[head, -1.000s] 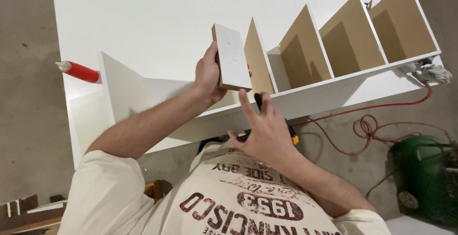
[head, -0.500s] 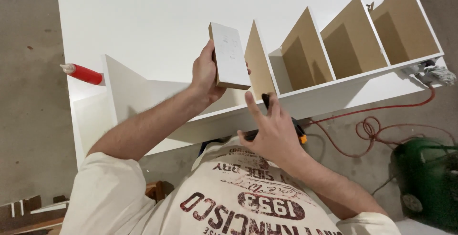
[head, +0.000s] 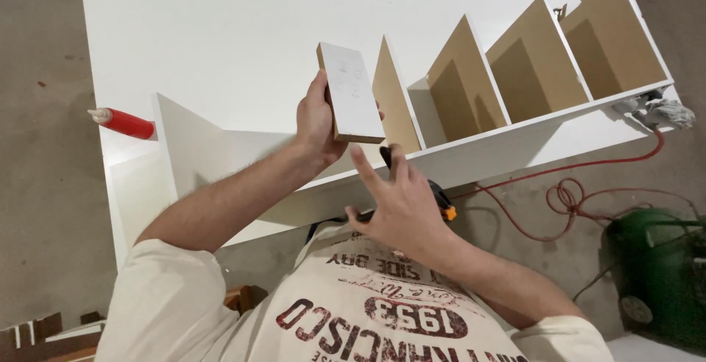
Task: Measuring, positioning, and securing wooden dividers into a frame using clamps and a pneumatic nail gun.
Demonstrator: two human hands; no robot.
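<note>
I see the left hand (head: 318, 123) gripping a small white-faced board (head: 351, 94) by its long edge, thumb on one side and fingers wrapped behind, tilted up so its face meets the camera, seemingly for inspection. The board is held in the air above the front rail of the white cabinet (head: 220, 46), just beside the nearest brown divider (head: 393, 101). It is a flat rectangle with a white laminate face carrying faint marks and raw tan edges like the dividers.

The right hand (head: 401, 204) hovers just below it, fingers spread and open, index raised toward the board's lower end, holding nothing. Behind that hand a black tool with an orange tip (head: 441, 204) is partly hidden. A red glue bottle (head: 125, 122) lies at the cabinet's left edge.
</note>
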